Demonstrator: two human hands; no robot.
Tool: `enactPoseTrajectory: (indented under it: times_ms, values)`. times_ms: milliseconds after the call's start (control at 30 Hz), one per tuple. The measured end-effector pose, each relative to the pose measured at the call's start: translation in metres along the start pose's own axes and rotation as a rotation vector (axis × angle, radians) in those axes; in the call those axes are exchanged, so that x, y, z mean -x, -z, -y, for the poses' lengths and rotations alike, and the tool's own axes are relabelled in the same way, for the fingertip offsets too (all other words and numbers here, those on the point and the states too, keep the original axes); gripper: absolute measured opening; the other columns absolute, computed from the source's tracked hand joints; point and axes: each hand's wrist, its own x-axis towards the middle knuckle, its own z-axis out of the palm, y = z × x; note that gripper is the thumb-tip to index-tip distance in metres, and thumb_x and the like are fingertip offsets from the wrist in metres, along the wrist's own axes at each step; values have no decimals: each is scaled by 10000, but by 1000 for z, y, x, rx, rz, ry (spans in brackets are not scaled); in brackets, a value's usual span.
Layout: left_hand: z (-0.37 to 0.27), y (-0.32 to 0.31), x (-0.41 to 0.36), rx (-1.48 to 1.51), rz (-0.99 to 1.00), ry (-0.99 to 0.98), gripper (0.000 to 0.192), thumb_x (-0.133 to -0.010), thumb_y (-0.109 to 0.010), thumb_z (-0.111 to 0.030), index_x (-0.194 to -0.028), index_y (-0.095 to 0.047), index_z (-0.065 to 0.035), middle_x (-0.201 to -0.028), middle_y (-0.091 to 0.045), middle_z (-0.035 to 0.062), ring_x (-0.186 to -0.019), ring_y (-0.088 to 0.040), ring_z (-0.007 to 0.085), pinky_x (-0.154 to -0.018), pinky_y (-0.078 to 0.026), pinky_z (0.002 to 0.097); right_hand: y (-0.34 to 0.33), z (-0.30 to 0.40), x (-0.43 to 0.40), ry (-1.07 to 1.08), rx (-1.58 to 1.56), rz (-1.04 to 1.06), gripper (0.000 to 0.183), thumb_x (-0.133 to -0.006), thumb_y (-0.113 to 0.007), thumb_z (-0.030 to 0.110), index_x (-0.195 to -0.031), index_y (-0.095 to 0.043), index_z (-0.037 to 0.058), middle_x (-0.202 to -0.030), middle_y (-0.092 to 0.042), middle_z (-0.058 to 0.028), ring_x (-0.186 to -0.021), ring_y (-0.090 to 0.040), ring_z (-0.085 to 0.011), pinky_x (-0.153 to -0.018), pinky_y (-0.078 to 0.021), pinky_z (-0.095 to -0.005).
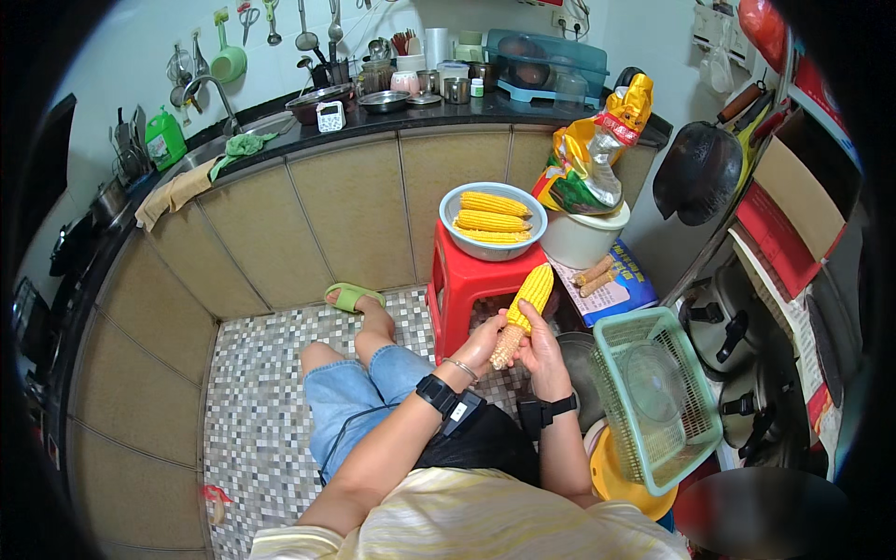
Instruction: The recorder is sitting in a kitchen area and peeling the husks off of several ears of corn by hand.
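Both hands hold one ear of corn (pixel 533 290) above my lap. Its upper part still carries yellow kernels, while the lower end is bare cob. My left hand (pixel 483 341) wraps the bare end from the left side. On the other side, my right hand (pixel 542 343) grips it with the thumb pressed against the kernels. Just beyond stands a blue-grey plastic basin (pixel 493 253) with several ears of corn (pixel 493 221) in it, the nearest partly stripped. The basin rests on a red plastic stool (pixel 456 294).
Stripped cobs (pixel 595 276) lie on a printed blue sheet (pixel 623 294) right of the stool. Behind them, a yellow bag (pixel 588 161) sits on a white bucket (pixel 577 241). A green plastic basket (pixel 658 399) is close to my right arm. Pots (pixel 742 406) stand farther right.
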Motion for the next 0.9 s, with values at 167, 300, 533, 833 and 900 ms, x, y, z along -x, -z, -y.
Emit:
enactPoseTrajectory:
  times_ms: [167, 300, 533, 833, 900]
  values:
    - [1, 4, 2, 10, -24, 19, 371, -955, -279, -318, -1069, -489, -34, -831, -604, 88, -608, -597, 166, -506, -510, 277, 1, 0, -1, -47, 22, 11, 315, -871, -565, 333, -944, -585, 27, -764, -631, -76, -512, -573, -149, -386, -443, -270]
    - [2, 2, 1, 23, 9, 24, 379, -955, -282, -311, -1066, -487, -13, -835, -605, 100, -616, -602, 173, -513, -515, 283, 5, -1, -3, -59, 22, -10, 340, -865, -569, 347, -955, -585, 20, -745, -631, -72, -510, -578, -152, -384, -449, -268]
    - [6, 4, -3, -33, 2, -46, 337, -942, -312, -262, -1067, -485, 0, -854, -603, 106, -623, -605, 174, -515, -516, 281, -1, 3, 1, -64, -49, -28, 360, -855, -584, 346, -958, -579, 1, -811, -631, -80, -612, -614, -167, -487, -505, -275]
    - [-3, 22, -5, -199, -175, -39, 203, -863, -521, -201, -966, -500, -27, -761, -585, 60, -557, -563, 118, -451, -461, 244, 4, -6, -7, 113, -26, -82, 235, -844, -612, 179, -1020, -524, 51, -867, -612, -114, -742, -615, -215, -637, -533, -340]
    - [-3, 19, -2, -328, -365, -137, 245, -770, -665, -128, -889, -470, -40, -667, -566, 47, -509, -537, 93, -427, -431, 211, -1, -5, -2, 116, -6, -109, 238, -834, -621, 146, -1021, -510, 46, -842, -603, -104, -742, -611, -211, -657, -531, -339]
